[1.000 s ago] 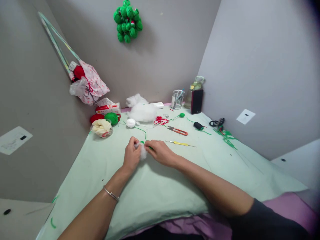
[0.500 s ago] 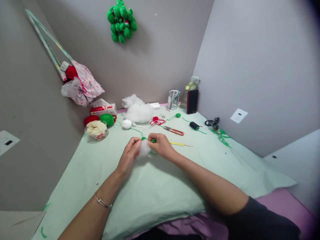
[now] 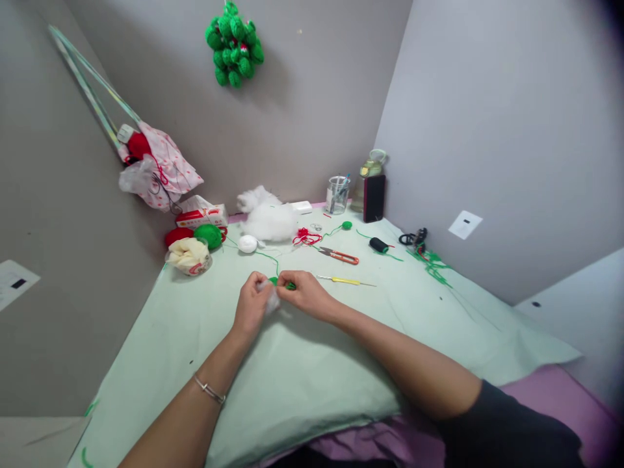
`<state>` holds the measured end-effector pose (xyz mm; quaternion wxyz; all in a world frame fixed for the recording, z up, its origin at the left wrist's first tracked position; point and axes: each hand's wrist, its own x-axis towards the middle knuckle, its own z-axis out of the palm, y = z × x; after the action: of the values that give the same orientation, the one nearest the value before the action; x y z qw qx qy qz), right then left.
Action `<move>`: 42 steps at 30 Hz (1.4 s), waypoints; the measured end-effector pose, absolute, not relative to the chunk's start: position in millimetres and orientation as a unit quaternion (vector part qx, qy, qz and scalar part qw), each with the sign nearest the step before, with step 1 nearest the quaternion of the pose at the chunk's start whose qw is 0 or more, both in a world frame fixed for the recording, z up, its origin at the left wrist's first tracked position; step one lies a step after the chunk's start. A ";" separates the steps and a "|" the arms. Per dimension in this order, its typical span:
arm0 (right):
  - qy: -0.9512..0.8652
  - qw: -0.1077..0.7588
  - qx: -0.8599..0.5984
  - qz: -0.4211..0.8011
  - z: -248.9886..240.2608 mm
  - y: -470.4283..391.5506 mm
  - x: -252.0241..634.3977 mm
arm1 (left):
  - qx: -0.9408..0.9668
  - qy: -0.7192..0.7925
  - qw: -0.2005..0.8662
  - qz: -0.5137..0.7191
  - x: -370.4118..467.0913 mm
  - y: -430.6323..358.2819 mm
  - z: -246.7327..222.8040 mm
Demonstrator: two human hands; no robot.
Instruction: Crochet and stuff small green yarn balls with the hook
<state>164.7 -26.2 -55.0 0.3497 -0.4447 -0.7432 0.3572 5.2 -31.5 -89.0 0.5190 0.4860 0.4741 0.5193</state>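
My left hand (image 3: 252, 304) is closed around a tuft of white stuffing (image 3: 272, 303), part of which shows below the fingers. My right hand (image 3: 303, 292) pinches a small green crochet piece (image 3: 290, 285), mostly hidden by the fingers. Both hands meet just above the table, the stuffing lying against the green piece. A strand of green yarn (image 3: 277, 263) runs from the piece toward the back left. Just right of the right hand lies a crochet hook with a yellow handle (image 3: 346, 281). Behind it are thread snips with orange handles (image 3: 341, 256).
A heap of white stuffing (image 3: 273, 221) and a white yarn ball (image 3: 247, 244) lie behind the hands. Red yarn (image 3: 307, 236), a black thread spool (image 3: 378, 245), a glass jar (image 3: 337, 195) and a phone (image 3: 374, 199) stand or lie farther right. A bowl (image 3: 190, 256) sits at the left edge.
Both hands have shifted slightly left and down with the green piece. The left fingers have curled tighter over the stuffing, so less of it shows. More of the crochet hook is visible.
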 end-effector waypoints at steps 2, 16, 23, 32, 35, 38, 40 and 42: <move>-0.726 0.364 -0.468 0.348 -59.6 -20.9 165.8 | 0.482 0.456 0.537 0.520 6.2 -35.1 -81.5; -0.735 0.322 -0.427 0.417 -56.9 -11.7 182.2 | 0.489 0.455 0.562 0.488 2.0 -32.7 -75.8; -0.762 0.310 -0.402 0.402 -44.5 -23.1 179.5 | 0.527 0.474 0.504 0.493 -2.7 -30.9 -83.6; -0.716 0.368 -0.465 0.369 -62.2 -15.2 166.3 | 0.516 0.445 0.500 0.534 7.1 -32.8 -85.2; -0.694 0.387 -0.490 0.359 -65.2 -5.8 171.3 | 0.510 0.423 0.533 0.526 10.0 -38.7 -78.5; -0.693 0.390 -0.485 0.363 -61.4 -4.9 175.6 | 0.503 0.418 0.554 0.515 10.8 -41.6 -75.7; -0.705 0.381 -0.466 0.375 -56.2 -9.8 176.6 | 0.501 0.424 0.558 0.508 9.4 -40.5 -77.4; -0.720 0.367 -0.441 0.391 -50.1 -17.0 176.5 | 0.500 0.436 0.553 0.505 6.0 -37.3 -81.0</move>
<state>176.5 -17.0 -50.1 0.3669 -0.4409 -0.7196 0.3914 6.0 -37.3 -81.0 0.5530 0.4997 0.4356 0.5046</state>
